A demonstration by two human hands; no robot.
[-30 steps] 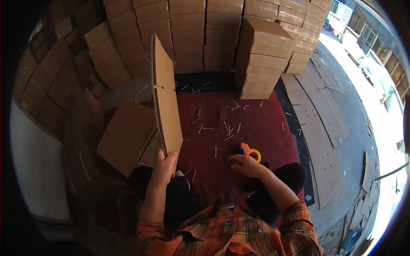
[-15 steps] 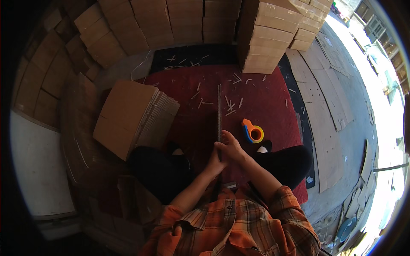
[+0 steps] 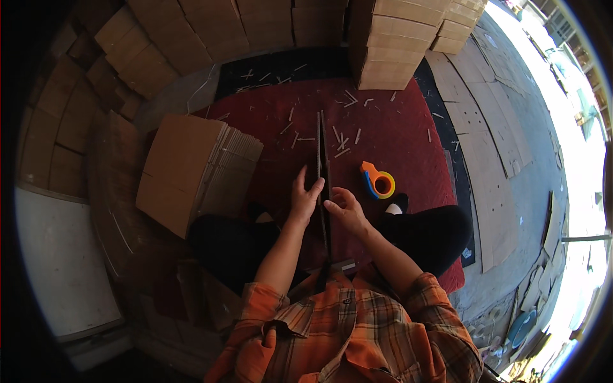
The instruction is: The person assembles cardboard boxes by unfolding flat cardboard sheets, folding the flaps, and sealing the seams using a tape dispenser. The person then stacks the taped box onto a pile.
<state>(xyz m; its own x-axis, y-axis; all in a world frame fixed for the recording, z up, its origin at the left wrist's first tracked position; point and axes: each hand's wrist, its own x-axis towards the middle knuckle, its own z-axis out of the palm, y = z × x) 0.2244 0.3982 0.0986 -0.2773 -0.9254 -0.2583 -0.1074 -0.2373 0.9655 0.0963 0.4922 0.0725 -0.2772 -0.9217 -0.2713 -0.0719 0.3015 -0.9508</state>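
Observation:
A flat cardboard box (image 3: 320, 143) stands on edge between my hands, seen almost edge-on, with two panels slightly parted at the top. My left hand (image 3: 305, 196) is on its left panel, the thumb at the edge and the fingers along the outer face. On the other side, my right hand (image 3: 347, 209) grips the right panel with curled fingers; its fingertips are partly hidden. To the right lies an orange, blue and yellow tape dispenser (image 3: 383, 185), touched by neither hand.
A stack of flat cardboard boxes (image 3: 175, 169) leans at my left. Cardboard scraps (image 3: 341, 140) litter the red mat (image 3: 408, 147). Tall carton stacks (image 3: 393, 48) stand at the back. Cardboard sheets (image 3: 488, 179) cover the floor to the right. My legs flank the work.
My hands, together on the cardboard's edge before, are now apart on opposite sides. The left has moved left and up. The cardboard's two panels have separated a little.

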